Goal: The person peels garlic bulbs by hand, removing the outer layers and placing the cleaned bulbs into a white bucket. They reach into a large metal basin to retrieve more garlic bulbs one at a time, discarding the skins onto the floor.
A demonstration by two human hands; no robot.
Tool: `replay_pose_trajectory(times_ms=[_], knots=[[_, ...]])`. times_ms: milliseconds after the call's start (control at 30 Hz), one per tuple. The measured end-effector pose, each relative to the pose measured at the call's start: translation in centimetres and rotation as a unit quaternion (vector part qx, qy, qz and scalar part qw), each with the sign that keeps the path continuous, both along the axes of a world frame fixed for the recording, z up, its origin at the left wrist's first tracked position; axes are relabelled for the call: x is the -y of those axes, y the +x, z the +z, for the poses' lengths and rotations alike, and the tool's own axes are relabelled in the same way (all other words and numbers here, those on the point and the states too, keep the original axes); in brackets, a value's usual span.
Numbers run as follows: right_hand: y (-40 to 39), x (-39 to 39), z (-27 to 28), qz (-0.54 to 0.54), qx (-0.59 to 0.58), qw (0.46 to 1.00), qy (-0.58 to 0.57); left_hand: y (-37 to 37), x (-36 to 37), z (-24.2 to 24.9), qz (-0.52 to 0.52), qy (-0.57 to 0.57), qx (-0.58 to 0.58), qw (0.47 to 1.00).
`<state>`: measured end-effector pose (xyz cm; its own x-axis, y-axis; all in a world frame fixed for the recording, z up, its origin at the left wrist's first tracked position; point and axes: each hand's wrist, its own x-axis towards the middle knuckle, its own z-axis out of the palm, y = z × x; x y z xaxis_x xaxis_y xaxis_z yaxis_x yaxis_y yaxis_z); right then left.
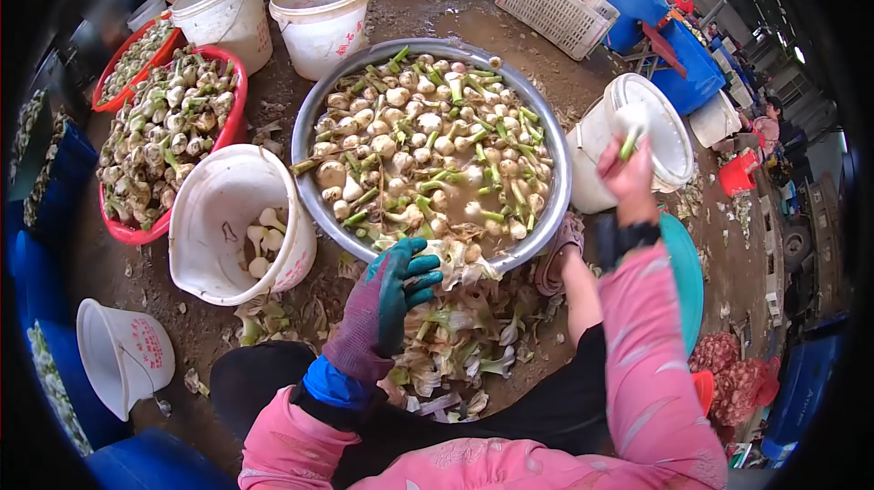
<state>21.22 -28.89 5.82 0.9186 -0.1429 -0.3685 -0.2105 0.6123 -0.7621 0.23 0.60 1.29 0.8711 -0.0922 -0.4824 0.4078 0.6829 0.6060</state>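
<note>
My right hand, bare with a dark band at the wrist, is closed around the green stem of a garlic bulb. The pale bulb, slightly blurred, appears over the mouth of a white bucket at the right. My left hand wears a purple and green glove; its fingers are spread by the near rim of a metal basin, close to some loose garlic skins. Muddy water fills the basin, with many garlic bulbs and cut green stems floating in it.
Left of the basin stand a white bucket with a few bulbs and a red tub heaped with garlic. Two white buckets are behind. Peelings litter the floor between my legs. A teal tub is at my right.
</note>
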Motion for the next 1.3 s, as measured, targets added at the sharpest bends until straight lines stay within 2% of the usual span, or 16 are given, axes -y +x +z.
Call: replay_pose_trajectory(times_ms=[67,133,200,267,300,467,567,700,733,767,967,1033,1100,1200,1233,1300], knots=[[0.8,-0.2,0.7,-0.046,-0.007,0.998,-0.053,0.0,0.0,0.0,0.018,-0.008,0.0,1.0],[2.5,-0.1,-5.3,0.149,0.054,0.94,-0.303,0.4,-0.1,0.3,0.035,0.0,0.007,0.999],[2.2,-2.3,-11.5,0.326,0.012,0.915,-0.238,0.8,-0.2,0.9,0.069,0.018,0.0,0.997],[-1.5,-9.7,-16.2,0.447,0.169,0.568,-0.67,1.2,-0.4,0.2,0.074,0.016,-0.005,0.997],[-2.8,-12.4,-17.0,0.471,0.212,0.494,-0.7,1.2,-0.4,-0.1,0.075,0.009,-0.012,0.997],[-5.3,-18.0,-21.2,0.377,0.03,0.523,-0.764,1.5,-0.5,-2.1,0.041,-0.032,-0.062,0.997],[-2.5,-15.9,-21.0,0.478,0.05,0.388,-0.787,2.2,-0.8,-2.0,0.044,-0.022,-0.064,0.997],[-0.9,-12.8,-20.3,0.367,0.083,0.436,-0.817,2.6,-1.0,-2.2,0.018,-0.039,-0.065,0.997],[-1.4,-13.0,-19.5,0.391,-0.002,0.711,-0.584,2.6,-1.0,-2.1,0.008,-0.042,-0.077,0.996],[-1.9,-13.2,-18.7,0.359,-0.087,0.889,-0.27,2.5,-1.0,-2.0,-0.002,-0.043,-0.087,0.995],[-11.1,-15.2,-7.9,0.388,-0.09,0.915,-0.055,1.4,0.3,-2.0,0.014,-0.003,0.042,0.999],[-13.1,-16.3,-8.9,0.353,0.068,0.907,-0.219,1.0,1.2,-0.8,-0.03,-0.22,-0.033,0.974],[-15.2,-16.1,-6.7,0.277,0.228,0.758,-0.545,0.0,1.6,-0.5,-0.033,-0.224,-0.032,0.973],[-16.7,-15.3,-3.7,0.218,0.278,0.784,-0.51,-1.1,2.2,0.1,0.014,-0.219,-0.049,0.974],[-17.0,-14.3,-2.7,0.261,0.209,0.883,-0.329,-1.2,2.1,0.0,0.015,-0.216,-0.045,0.975],[-17.5,-11.9,0.6,0.335,0.174,0.853,-0.359,-1.1,1.7,-0.3,0.055,-0.242,-0.068,0.966]])
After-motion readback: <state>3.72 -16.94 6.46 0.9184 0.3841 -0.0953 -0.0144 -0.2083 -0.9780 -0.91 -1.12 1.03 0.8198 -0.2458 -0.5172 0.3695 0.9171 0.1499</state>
